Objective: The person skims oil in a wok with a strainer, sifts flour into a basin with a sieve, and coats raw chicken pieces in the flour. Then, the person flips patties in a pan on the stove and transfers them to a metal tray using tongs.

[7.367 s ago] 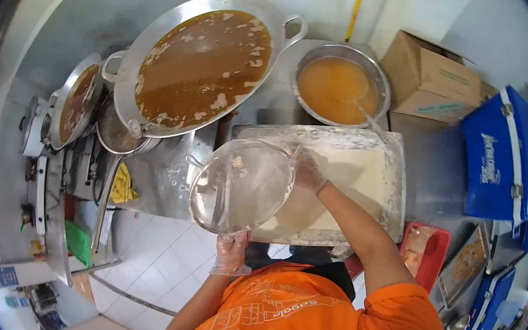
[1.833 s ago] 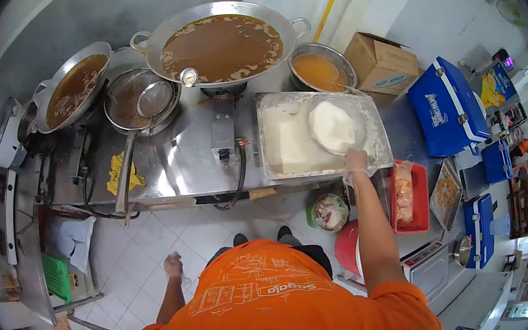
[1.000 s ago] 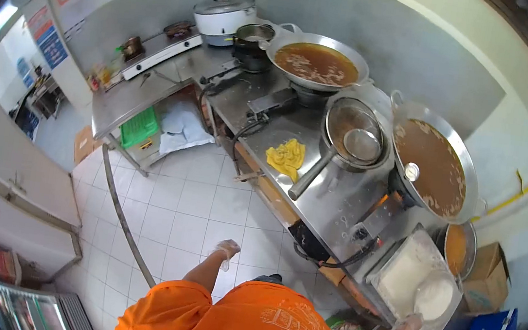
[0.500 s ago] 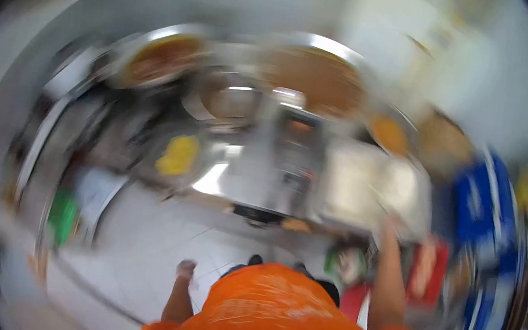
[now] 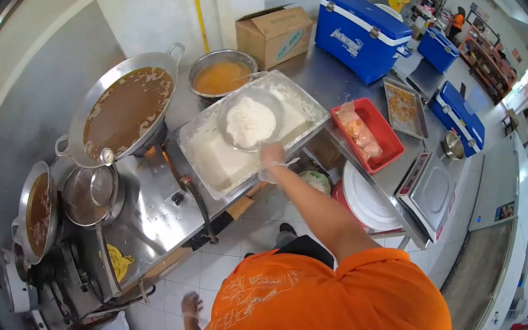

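My right hand (image 5: 272,161), in a clear plastic glove, is closed at the near rim of a round strainer (image 5: 224,112). White flour (image 5: 251,122) is heaped inside the strainer. Beneath it lies a rectangular metal tray (image 5: 220,192) coated with flour. The exact grip is partly hidden by the hand itself. My left hand (image 5: 192,303) hangs low over the floor, away from the counter, its fingers loosely apart and nothing visible in them.
Large woks of brown liquid (image 5: 129,112) stand at left. Beyond the tray are a bowl of orange-yellow liquid (image 5: 222,77) and a cardboard box (image 5: 273,34). A red basket (image 5: 394,148), scale (image 5: 429,192) and blue cooler (image 5: 359,35) are to the right.
My view has swung to the right and sharpened, so the tray now sits nearer the middle. My right hand remains at the tray area; my left still hangs low.
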The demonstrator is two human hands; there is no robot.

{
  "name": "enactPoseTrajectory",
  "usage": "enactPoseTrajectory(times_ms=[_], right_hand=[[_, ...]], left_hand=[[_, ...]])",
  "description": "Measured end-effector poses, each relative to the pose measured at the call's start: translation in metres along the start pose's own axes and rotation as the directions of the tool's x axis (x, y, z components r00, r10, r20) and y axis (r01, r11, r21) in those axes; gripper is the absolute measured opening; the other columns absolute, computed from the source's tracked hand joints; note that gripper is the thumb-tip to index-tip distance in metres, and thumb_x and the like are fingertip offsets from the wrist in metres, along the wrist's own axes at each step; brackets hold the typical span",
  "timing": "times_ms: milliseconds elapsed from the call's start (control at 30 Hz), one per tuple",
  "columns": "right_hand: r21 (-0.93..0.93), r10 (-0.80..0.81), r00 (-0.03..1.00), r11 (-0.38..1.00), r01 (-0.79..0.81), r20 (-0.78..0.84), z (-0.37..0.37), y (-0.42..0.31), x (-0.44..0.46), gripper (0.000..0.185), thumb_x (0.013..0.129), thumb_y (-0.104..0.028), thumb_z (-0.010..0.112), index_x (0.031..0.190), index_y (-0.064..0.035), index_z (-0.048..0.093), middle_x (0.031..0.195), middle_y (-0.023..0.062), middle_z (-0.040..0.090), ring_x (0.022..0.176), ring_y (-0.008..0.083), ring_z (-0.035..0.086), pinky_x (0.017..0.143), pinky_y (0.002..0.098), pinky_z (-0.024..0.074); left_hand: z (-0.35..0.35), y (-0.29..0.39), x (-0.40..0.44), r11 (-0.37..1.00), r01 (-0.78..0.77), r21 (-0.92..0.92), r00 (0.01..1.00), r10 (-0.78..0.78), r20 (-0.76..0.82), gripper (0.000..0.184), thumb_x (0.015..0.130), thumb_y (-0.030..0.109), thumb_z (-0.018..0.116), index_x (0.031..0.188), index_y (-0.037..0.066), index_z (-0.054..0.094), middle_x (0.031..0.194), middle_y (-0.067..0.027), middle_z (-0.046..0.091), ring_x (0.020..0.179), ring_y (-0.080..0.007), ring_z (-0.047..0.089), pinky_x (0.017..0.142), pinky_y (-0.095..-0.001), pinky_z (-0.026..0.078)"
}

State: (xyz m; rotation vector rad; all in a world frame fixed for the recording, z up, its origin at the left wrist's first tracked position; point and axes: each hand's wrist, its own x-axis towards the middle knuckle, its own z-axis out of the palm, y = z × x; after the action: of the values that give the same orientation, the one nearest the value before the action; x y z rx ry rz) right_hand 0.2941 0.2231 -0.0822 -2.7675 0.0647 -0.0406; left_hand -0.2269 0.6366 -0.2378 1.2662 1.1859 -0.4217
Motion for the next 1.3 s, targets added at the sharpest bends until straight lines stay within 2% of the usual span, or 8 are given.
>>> enactPoseTrajectory(times_ms=[233,467,700,867,933,1000,1167,1300], right_hand=[[0.101,-0.082,0.996,0.991,0.083,-0.022,-0.030,0.010,0.003,0.035,0.088,-0.030,0.049,0.088,-0.0005,0.069,0.098,0.0294,0.063,0.095,0.0422,0.062,0.083,0.0475,0.0503],[-0.157,-0.257,0.964,0.952,0.264,0.066,-0.058,0.019,0.013,0.030,0.089,-0.019,0.046,0.091,-0.0002,0.068,0.092,0.0273,0.064,0.086,0.0376,0.064,0.078,0.0465,0.0506],[0.415,0.035,0.995,0.910,0.009,-0.098,-0.082,0.030,-0.001,0.037,0.089,-0.024,0.045,0.083,0.0058,0.065,0.089,0.0309,0.062,0.089,0.0446,0.060,0.082,0.0499,0.0472],[0.399,-0.054,0.992,0.917,0.004,0.115,-0.104,0.035,0.007,0.043,0.089,-0.030,0.046,0.086,0.0098,0.063,0.088,0.0342,0.061,0.090,0.0497,0.059,0.082,0.0510,0.0469],[0.472,0.011,0.989,0.878,-0.079,0.145,-0.087,0.046,0.025,0.045,0.090,-0.031,0.047,0.086,0.0107,0.064,0.087,0.0348,0.061,0.088,0.0501,0.060,0.080,0.0517,0.0475],[0.459,-0.069,0.992,0.888,0.015,0.103,-0.106,0.045,0.029,0.044,0.089,-0.029,0.049,0.083,0.0114,0.063,0.083,0.0349,0.060,0.086,0.0502,0.060,0.077,0.0525,0.0476],[0.475,0.010,0.974,0.872,-0.120,0.228,-0.108,0.017,0.021,0.034,0.085,-0.024,0.056,0.083,0.0080,0.065,0.084,0.0328,0.062,0.085,0.0473,0.063,0.076,0.0517,0.0484],[0.345,-0.336,0.926,0.901,0.263,0.173,-0.097,0.059,0.045,0.032,0.086,-0.024,0.055,0.084,0.0058,0.066,0.086,0.0315,0.063,0.085,0.0462,0.063,0.075,0.0522,0.0476]], left_hand=[[0.127,0.222,-0.110,0.758,-0.649,0.068,0.757,0.635,0.154,0.045,0.090,0.036,0.064,0.122,0.005,0.055,0.107,-0.0066,0.062,0.089,-0.0166,0.061,0.073,-0.0292,0.051],[0.276,0.341,-0.170,0.584,-0.717,-0.382,0.481,0.810,0.336,0.064,0.093,0.041,0.059,0.140,0.004,0.038,0.135,-0.0144,0.048,0.124,-0.0275,0.048,0.101,-0.0390,0.040],[0.422,0.430,-0.099,0.526,-0.315,-0.790,0.877,0.480,-0.029,0.077,0.093,0.064,0.038,0.147,0.009,0.033,0.149,-0.0204,0.033,0.141,-0.0299,0.026,0.116,-0.0420,0.019],[0.484,0.447,-0.069,0.483,-0.875,0.038,0.369,0.714,-0.594,0.090,0.085,0.062,0.053,0.149,0.006,0.025,0.152,-0.0200,0.026,0.139,-0.0325,0.028,0.116,-0.0449,0.020],[0.505,0.464,-0.084,0.391,-0.783,0.484,0.205,0.897,-0.393,0.091,0.082,0.059,0.060,0.148,0.005,0.027,0.152,-0.0208,0.026,0.139,-0.0329,0.028,0.116,-0.0446,0.021],[0.514,0.478,-0.134,0.101,-0.557,0.824,0.333,0.936,0.110,0.088,0.079,0.053,0.066,0.144,0.003,0.033,0.150,-0.0226,0.031,0.140,-0.0327,0.029,0.116,-0.0428,0.022],[0.552,0.499,-0.120,0.411,-0.494,0.766,0.726,0.680,0.103,0.079,0.075,0.039,0.072,0.136,-0.001,0.042,0.131,-0.0250,0.053,0.125,-0.0370,0.050,0.105,-0.0386,0.041],[0.553,0.506,-0.036,0.186,-0.531,0.827,0.742,0.574,0.347,0.073,0.076,0.024,0.068,0.138,-0.002,0.039,0.130,-0.0260,0.054,0.120,-0.0368,0.054,0.100,-0.0403,0.045]])
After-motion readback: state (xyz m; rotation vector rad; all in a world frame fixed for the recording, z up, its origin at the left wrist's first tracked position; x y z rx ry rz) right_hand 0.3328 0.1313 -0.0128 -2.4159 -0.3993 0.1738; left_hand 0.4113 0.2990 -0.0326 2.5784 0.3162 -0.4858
